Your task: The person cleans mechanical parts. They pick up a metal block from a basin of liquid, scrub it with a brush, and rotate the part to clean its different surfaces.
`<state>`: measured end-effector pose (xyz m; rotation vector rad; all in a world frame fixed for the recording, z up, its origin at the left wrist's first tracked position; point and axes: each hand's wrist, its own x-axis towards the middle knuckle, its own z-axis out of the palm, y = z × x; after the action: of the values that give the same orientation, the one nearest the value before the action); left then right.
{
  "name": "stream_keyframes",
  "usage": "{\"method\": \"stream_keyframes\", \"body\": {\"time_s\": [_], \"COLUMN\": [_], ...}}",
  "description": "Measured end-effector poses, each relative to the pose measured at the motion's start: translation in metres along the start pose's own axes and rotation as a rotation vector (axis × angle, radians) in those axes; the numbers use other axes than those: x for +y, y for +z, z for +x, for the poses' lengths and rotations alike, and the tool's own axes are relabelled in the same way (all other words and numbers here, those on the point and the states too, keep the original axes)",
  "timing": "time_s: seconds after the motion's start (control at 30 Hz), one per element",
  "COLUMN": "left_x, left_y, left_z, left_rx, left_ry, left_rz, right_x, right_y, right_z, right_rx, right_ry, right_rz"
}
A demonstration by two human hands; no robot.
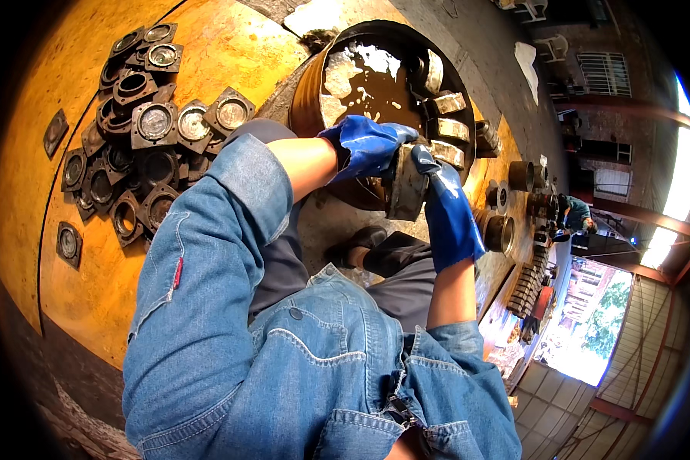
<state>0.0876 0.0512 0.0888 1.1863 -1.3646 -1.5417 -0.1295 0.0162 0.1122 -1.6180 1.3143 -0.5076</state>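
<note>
My left hand [369, 146], in a blue rubber glove, is closed on the upper end of a grimy grey metal part [408, 188]. From the other side my right hand [448, 211], gloved alike, grips the same part; its fingers are partly hidden. Both hands hold it at the near rim of a round metal tub [308, 96]. Inside the tub is brown liquid [379, 100] with pale foam on it. Several thick metal pieces [448, 129] with bright faces line the tub's right side.
Left of me, dark square flanged metal parts [155, 123] with round openings lie heaped on a yellow floor plate [88, 307]. To the right stand metal rings [500, 232] and a row of dark parts [527, 290]. Another person [577, 215] is farther off.
</note>
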Motion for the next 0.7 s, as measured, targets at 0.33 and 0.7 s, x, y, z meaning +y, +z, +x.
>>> {"method": "stream_keyframes", "body": {"time_s": [0.33, 0.7], "left_x": [-0.046, -0.036], "left_y": [0.008, 0.004], "left_z": [0.029, 0.021], "left_rx": [0.142, 0.085], "left_ry": [0.129, 0.097], "left_rz": [0.544, 0.403], "right_x": [0.007, 0.002], "right_y": [-0.002, 0.000], "right_z": [0.000, 0.000], "right_rx": [-0.023, -0.009], "right_ry": [-0.033, 0.060], "right_rz": [0.055, 0.066]}}
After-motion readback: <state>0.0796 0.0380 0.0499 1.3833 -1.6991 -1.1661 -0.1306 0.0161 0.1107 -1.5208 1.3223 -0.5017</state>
